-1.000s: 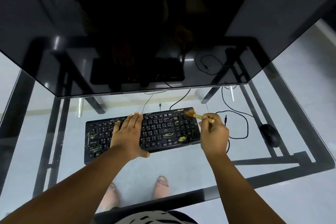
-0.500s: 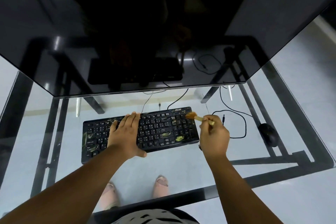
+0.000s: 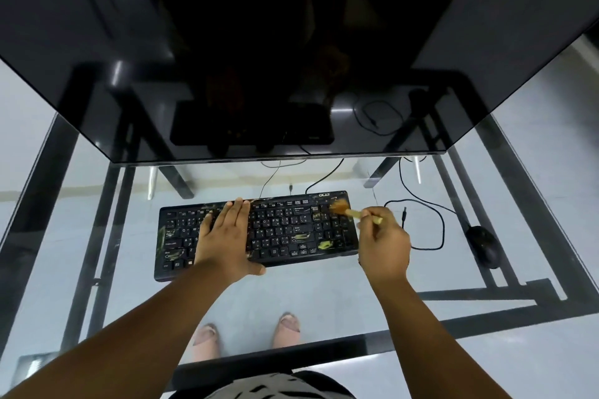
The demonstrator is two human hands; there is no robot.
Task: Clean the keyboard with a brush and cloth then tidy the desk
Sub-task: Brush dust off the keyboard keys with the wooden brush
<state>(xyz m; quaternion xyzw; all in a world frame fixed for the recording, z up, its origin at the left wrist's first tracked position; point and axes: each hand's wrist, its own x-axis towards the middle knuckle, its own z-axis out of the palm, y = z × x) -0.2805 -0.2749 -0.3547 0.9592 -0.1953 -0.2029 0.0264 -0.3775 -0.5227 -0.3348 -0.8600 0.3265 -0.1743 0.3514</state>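
Note:
A black keyboard (image 3: 285,230) with worn, yellowish patches lies on the glass desk (image 3: 324,298) in front of me. My left hand (image 3: 227,236) rests flat on the keyboard's left-middle keys, fingers together, thumb hooked over the front edge. My right hand (image 3: 384,241) is closed around the wooden handle of a small brush (image 3: 343,209). Its tan bristles touch the keys at the keyboard's far right corner. No cloth is in view.
A large dark monitor (image 3: 291,52) hangs over the far half of the desk. A black mouse (image 3: 483,244) sits at the right, with a looped black cable (image 3: 434,227) between it and the keyboard. The desk's black frame (image 3: 525,308) runs along the edges. My feet show through the glass.
The brush bristles have shifted slightly along the keyboard's top right corner. My left hand keeps pressing on the keyboard in the same place.

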